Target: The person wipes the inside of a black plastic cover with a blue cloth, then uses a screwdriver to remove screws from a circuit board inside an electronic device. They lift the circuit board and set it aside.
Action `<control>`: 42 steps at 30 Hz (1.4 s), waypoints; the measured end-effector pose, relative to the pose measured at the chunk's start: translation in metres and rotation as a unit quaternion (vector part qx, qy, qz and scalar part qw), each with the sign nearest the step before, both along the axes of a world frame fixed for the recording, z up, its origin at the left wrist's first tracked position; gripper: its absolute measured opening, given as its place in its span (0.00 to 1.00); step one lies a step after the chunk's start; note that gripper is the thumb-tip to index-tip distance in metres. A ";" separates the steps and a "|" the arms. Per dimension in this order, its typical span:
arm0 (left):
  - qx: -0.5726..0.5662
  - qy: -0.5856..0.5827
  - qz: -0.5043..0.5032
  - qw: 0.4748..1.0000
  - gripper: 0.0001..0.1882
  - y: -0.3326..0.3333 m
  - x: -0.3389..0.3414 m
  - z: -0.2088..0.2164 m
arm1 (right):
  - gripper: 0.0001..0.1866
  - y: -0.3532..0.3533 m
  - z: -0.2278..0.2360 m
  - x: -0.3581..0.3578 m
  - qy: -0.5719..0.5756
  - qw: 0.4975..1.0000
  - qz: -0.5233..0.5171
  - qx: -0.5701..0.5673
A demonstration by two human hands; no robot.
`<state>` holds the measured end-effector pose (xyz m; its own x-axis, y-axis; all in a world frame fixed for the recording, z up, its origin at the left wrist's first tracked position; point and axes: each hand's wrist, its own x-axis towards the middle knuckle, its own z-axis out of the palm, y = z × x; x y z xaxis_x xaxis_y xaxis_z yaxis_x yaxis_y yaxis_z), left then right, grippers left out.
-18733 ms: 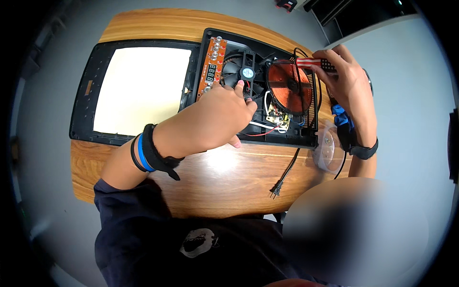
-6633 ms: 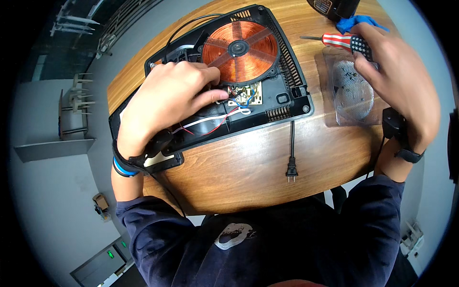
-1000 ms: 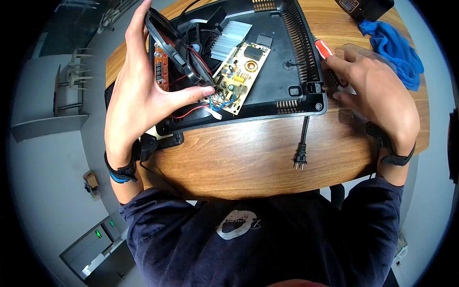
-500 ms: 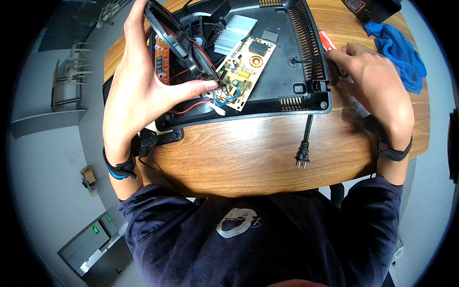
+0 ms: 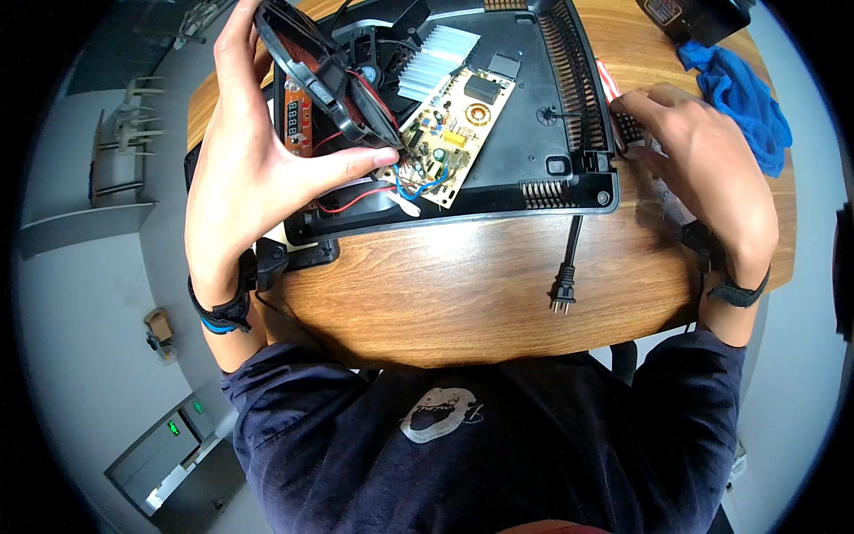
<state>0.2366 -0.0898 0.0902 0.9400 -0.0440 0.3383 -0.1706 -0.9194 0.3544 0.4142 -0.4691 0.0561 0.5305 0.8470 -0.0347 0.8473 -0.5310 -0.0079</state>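
Observation:
My left hand (image 5: 245, 169) grips a round black coil disc (image 5: 329, 84) by its rim, thumb below and fingers above. The disc stands tilted on edge over an opened black appliance housing (image 5: 525, 116). Beneath it, inside the housing, are a cream circuit board (image 5: 458, 133), a finned silver heat sink (image 5: 438, 62), a black fan (image 5: 366, 55) and an orange display board (image 5: 298, 116). Red and blue wires run by my left thumb. Beside the housing's right edge, my right hand (image 5: 703, 151) is closed on a slim tool with a red-and-white handle (image 5: 608, 80), blurred and partly hidden.
A black power cord with a plug (image 5: 563, 294) hangs over the table's near part. At the far right lie a crumpled blue cloth (image 5: 743, 102) and a black box (image 5: 698, 18). The wooden table (image 5: 445, 294) has a curved near edge.
My left hand and the coil disc have shifted slightly left. My right hand has turned a little and its fingers have changed position, with the red-and-white tool shifting along with it.

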 end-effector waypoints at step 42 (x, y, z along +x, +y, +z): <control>-0.109 -0.074 0.029 0.991 0.78 -0.014 -0.010 -0.002 | 0.28 0.098 -0.006 -0.052 0.031 0.962 0.260 0.083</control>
